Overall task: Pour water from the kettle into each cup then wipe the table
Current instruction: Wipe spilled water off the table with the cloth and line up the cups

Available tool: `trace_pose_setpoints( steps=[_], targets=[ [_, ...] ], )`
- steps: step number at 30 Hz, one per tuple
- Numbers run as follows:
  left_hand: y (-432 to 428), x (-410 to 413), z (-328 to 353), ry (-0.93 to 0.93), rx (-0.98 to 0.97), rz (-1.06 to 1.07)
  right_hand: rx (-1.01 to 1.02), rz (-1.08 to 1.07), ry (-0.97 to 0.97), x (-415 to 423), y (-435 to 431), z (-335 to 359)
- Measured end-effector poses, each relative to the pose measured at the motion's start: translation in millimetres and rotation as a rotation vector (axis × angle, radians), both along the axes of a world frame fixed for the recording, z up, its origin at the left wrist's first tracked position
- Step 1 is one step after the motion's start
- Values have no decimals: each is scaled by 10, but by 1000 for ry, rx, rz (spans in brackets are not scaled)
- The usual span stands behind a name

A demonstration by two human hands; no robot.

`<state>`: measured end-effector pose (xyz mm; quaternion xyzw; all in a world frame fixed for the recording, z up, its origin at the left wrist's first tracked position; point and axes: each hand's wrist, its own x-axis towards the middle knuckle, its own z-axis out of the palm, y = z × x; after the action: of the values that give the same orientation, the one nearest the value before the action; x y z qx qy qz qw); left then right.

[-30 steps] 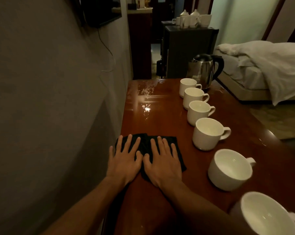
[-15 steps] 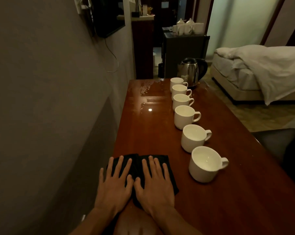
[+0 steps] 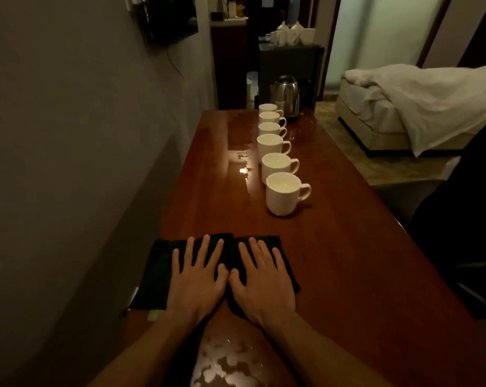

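Presses left hand (image 3: pixel 197 277) and right hand (image 3: pixel 261 280), fingers straight and splayed, gripping nothing, flat onto the black cloth (image 3: pixel 158 263) at the 6 o'clock end of the table (image 3: pixel 348 261), with six white cups (image 3: pixel 272 145) lined toward 12 o'clock and the kettle (image 3: pixel 286 96) just beyond them.

The bench (image 3: pixel 334 261) is glossy reddish-brown wood. The cloth (image 3: pixel 158 269) is plain black. All six cups (image 3: pixel 282 198) are plain white. The kettle (image 3: pixel 286 96) is silvery steel with a black handle. The bedding (image 3: pixel 431 99) is white, the wall (image 3: pixel 68 163) grey.
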<state>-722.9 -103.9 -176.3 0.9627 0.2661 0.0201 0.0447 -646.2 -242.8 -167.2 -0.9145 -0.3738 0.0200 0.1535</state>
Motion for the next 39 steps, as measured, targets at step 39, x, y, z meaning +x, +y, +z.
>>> trace_pose_setpoints(
  steps=[39],
  targets=[
    [-2321, 2299, 40, -52, -84, -136, 17, -215, 9, 2052, -2296, 44]
  ],
)
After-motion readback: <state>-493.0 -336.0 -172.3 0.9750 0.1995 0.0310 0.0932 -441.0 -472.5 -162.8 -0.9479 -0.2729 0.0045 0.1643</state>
